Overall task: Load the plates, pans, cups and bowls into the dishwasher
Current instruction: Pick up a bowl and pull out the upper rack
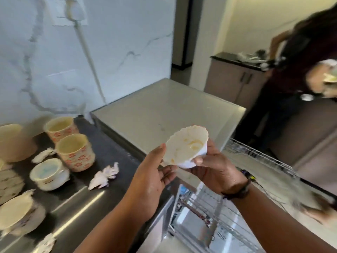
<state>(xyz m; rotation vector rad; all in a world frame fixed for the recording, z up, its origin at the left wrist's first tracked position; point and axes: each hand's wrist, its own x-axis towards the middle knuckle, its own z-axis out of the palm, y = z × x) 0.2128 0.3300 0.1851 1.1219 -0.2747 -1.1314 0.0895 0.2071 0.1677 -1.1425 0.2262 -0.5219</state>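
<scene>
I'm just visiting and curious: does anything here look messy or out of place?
Yes. Crumpled tissues lie loose on the counter among the cups, and the scalloped white bowl, held by the right hand, has yellowish residue smeared inside.

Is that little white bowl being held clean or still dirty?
Dirty. The white scalloped bowl, tilted toward the camera and gripped by the right hand, shows yellowish smears inside.

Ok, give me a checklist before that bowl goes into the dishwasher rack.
1. Bowl held: ok, right hand grips its base.
2. Left hand free to let go: ok, open, fingers under the rim.
3. Bowl emptied: not ok, yellowish residue inside.
4. Rack pulled out: ok.
5. Free slot in rack: cannot tell, blurred.
6. Path clear: ok, nothing between bowl and rack.
</scene>
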